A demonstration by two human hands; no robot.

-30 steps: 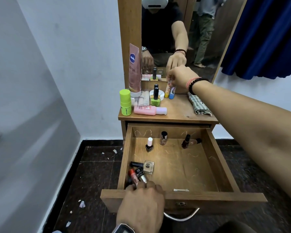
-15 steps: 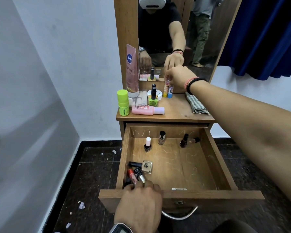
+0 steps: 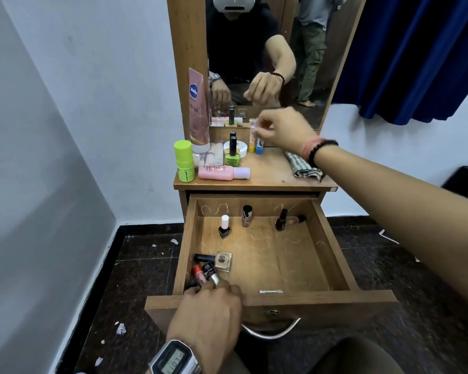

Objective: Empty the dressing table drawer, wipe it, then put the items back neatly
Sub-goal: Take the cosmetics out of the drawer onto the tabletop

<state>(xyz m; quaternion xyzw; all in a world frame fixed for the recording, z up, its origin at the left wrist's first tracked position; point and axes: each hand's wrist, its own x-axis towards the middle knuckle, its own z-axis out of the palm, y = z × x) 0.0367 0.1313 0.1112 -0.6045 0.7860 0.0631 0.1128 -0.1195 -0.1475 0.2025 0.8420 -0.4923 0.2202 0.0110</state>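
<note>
The right hand point(image 3: 284, 128), which was closed over the two small tubes point(image 3: 256, 141) at the back of the tabletop point(image 3: 268, 174) a moment ago, has drawn slightly back — fingers loosely curled, holding nothing, tubes standing beside the fingertips. The left hand point(image 3: 214, 300) stays in the front-left corner of the open drawer point(image 3: 327, 255), fingers curled on the lipsticks point(image 3: 207, 272) there. Judgement: emptying is midway — nail polish bottles point(image 3: 224, 226) remain at the drawer's back, the cloth point(image 3: 301, 166) lies unused
</note>
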